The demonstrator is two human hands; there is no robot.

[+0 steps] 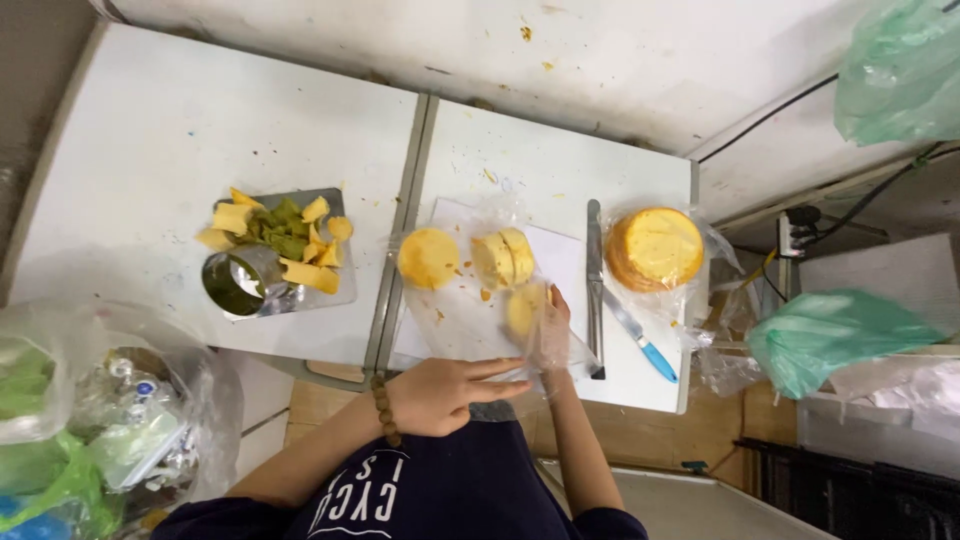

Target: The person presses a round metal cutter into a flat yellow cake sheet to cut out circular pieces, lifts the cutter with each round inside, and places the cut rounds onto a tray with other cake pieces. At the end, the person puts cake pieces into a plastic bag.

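Two white desks (pixel 180 130) abut; the near edge lies just before the person. The left hand (pixel 455 392), fingers straight and flat, presses a clear plastic sheet (pixel 470 320) at that edge. The right hand (pixel 548 325), under the plastic, grips one yellow cake round (pixel 522 308). Two more rounds (pixel 428 257) sit beyond; a bagged stack (pixel 655 248) and knife (pixel 640 340) lie right.

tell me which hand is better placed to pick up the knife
Right, probably. The right hand sits inside the clear bag right beside the knife, while the left hand lies flat at the table edge, farther from it.
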